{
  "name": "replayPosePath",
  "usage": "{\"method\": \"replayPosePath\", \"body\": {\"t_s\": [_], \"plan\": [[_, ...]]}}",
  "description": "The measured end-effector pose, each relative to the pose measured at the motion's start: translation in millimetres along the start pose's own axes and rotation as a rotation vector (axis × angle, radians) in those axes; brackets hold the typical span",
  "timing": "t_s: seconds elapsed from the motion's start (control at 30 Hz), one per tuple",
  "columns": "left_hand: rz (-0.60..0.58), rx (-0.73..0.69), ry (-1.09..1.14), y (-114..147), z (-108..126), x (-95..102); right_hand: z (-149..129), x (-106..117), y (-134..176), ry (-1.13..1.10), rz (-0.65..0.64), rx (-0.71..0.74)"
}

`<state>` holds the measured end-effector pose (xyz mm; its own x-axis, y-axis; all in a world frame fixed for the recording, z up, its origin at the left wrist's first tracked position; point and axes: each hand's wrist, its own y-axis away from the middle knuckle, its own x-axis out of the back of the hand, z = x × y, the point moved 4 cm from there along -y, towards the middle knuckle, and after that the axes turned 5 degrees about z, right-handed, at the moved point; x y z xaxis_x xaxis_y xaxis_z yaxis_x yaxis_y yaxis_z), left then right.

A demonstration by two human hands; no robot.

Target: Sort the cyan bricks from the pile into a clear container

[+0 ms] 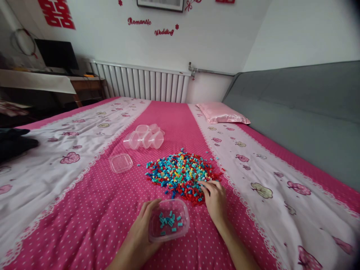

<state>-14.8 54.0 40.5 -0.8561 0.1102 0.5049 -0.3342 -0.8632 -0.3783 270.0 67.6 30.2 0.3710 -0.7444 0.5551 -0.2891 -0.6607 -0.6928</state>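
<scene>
My left hand (144,225) grips a clear plastic container (184,233) by its left side, just above the pink bedspread. Several turquoise toy building bricks (168,221) lie loose on its bottom. My right hand (216,197) is at the near right edge of a heap of small toy building bricks (180,170) in red, blue, turquoise and yellow. Its thumb and index finger are bent close together among the bricks. Whatever may be between those fingertips is too small to make out.
Stacked clear containers (144,138) stand beyond the heap to the left, with a clear lid (120,163) nearer. A pink pillow (222,113) lies far right by a grey headboard (298,112). Dark cloth (17,144) sits at the left edge.
</scene>
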Motion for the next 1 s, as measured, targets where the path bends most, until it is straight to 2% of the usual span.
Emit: {"method": "replayPosePath", "body": {"t_s": [0.2,0.37,0.47,0.53,0.6,0.73,1.0], "plan": [[-0.005,0.036,-0.004,-1,1,0.0,-2,0,-1,-0.111,-0.006,-0.046],[0.009,0.004,-0.017,-1,8,1.6,-8,1,0,-0.205,-0.013,-0.077],[0.008,-0.001,-0.043,-2,11,1.8,-18,8,-1,-0.270,-0.023,-0.150],[0.013,0.000,-0.051,-1,11,1.7,-31,15,-3,-0.339,-0.087,-0.195],[0.013,0.002,-0.056,-1,10,0.9,-51,23,-2,-0.422,-0.227,-0.180],[0.008,0.002,-0.066,0,8,-1.4,-88,37,5,-0.492,-0.475,-0.037],[0.026,-0.060,-0.086,1,6,-2.8,-97,31,17,-0.476,-0.616,0.081]]}}
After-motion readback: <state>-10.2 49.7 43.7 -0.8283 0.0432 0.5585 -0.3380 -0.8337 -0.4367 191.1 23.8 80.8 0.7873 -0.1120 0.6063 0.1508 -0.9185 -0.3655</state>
